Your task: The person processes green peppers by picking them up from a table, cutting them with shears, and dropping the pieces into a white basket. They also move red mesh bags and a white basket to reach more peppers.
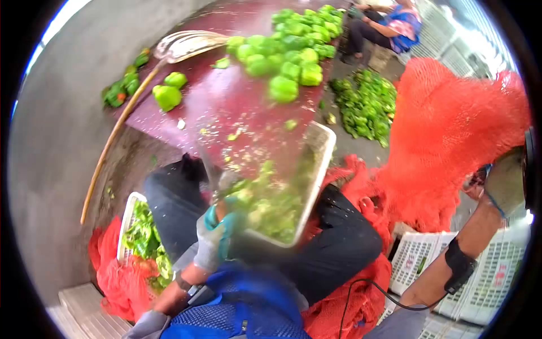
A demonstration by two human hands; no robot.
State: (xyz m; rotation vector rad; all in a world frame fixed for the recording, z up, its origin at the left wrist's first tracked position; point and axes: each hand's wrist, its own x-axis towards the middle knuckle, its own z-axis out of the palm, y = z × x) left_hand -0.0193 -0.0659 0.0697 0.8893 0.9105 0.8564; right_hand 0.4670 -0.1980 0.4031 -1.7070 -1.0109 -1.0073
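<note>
My left hand, in a grey and teal glove, is closed in front of my lap. A blurred grey blade-like tool rises from it; its exact kind is smeared by motion. Beside that hand, a white plastic basket between my knees holds blurred green pepper pieces. My right hand is raised at the far right edge of view. Next to it hangs a large red mesh net. The fingers there are hidden, so whether they grip the net does not show.
Green peppers are heaped on a dark red, seed-strewn board. A wooden-handled rake-like tool lies across its left edge. More peppers cover the floor near another person. White crates stand at right, a basket at left.
</note>
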